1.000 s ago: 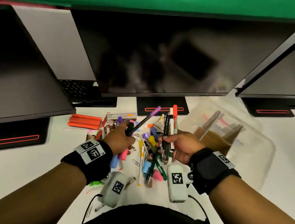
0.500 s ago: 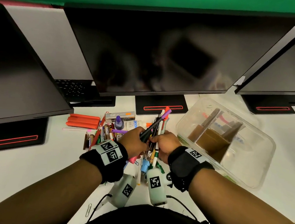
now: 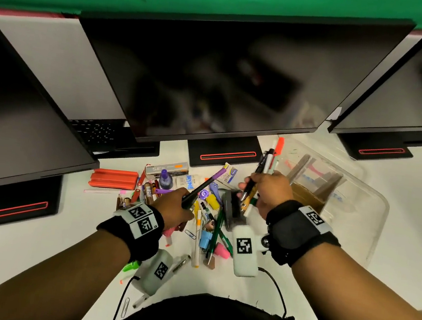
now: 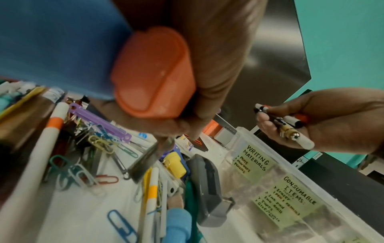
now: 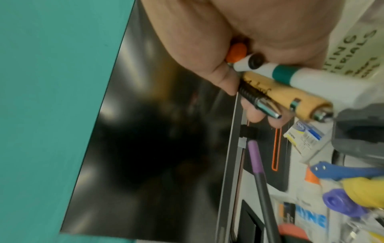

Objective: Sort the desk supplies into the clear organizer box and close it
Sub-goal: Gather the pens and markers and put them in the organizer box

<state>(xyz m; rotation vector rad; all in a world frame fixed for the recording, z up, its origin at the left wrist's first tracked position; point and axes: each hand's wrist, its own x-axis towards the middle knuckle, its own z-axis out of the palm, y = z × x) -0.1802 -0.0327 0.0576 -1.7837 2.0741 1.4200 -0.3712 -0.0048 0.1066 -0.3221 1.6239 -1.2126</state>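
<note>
The clear organizer box (image 3: 353, 204) sits open on the worktop (image 3: 7, 254) at your right, a label reading "WRITING MATERIALS" (image 4: 254, 160) on its wall. Your right hand (image 3: 270, 191) is just beside its near-left corner, fingers (image 5: 226, 82) curled round a bundle of pens and markers (image 3: 264, 171). Your left hand (image 3: 172, 208) grips a dark pen with a purple cap (image 3: 202, 185), angled up over the heap of loose supplies (image 3: 206, 212) between your wrists. A gray stapler (image 4: 207, 189) lies in that heap.
</note>
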